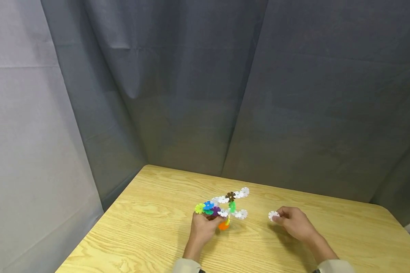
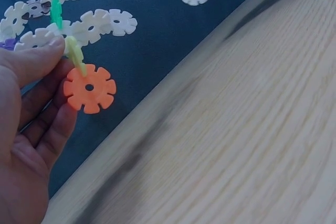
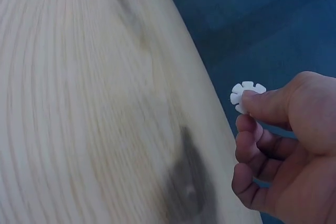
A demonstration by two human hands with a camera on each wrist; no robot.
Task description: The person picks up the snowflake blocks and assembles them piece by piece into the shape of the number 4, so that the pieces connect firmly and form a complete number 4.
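The left hand (image 1: pixel 202 228) curls its fingers and thumb around the near end of a many-coloured cluster of notched plastic snowflake discs (image 1: pixel 222 207), holding it just above the pale wooden table (image 1: pixel 143 231). In the left wrist view the thumb (image 2: pixel 32 59) presses on a white disc of the cluster, while an orange notched disc (image 2: pixel 90 88) sits at the fingertips, joined edge-on to a yellow-green disc (image 2: pixel 75 54). White discs branch away from the hand, with a green disc (image 2: pixel 55 12) standing among them; farther along the cluster are blue, purple and brown discs, though the joints between them are too small to make out.

To the right of the cluster, well apart from it, the right hand (image 1: pixel 295 222) pinches a single white notched plastic disc (image 1: pixel 273 215) between thumb and forefinger, its other fingers curled beneath. That disc appears to be held just off the table.
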